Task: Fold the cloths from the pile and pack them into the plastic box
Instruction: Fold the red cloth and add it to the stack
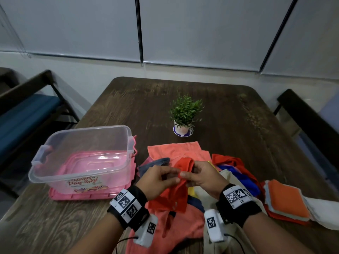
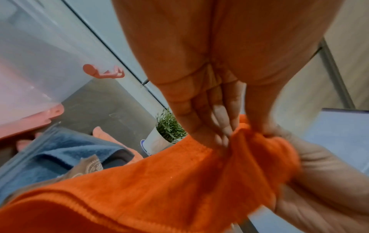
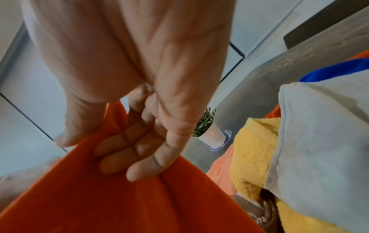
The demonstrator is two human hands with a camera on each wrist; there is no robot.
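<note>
An orange-red cloth (image 1: 178, 189) hangs above the pile of coloured cloths (image 1: 236, 171) in the middle of the table. My left hand (image 1: 161, 177) pinches its top edge between thumb and fingers, and my right hand (image 1: 200, 176) grips the same edge just to the right. The left wrist view shows the cloth (image 2: 179, 181) bunched under my left hand (image 2: 235, 135). The right wrist view shows the cloth (image 3: 129, 197) held by the curled fingers (image 3: 127, 149) of my right hand (image 3: 95, 141). The clear plastic box (image 1: 36, 165) stands at the left on its pink lid (image 1: 60, 196), with no cloth visible inside.
A small potted plant (image 1: 184, 116) stands behind the pile. A stack of folded cloths (image 1: 286, 200) lies at the right near the table edge. A beige cloth (image 1: 233, 182) and a salmon cloth (image 1: 176, 149) lie in the pile. Dark chairs flank the wooden table (image 1: 238, 114).
</note>
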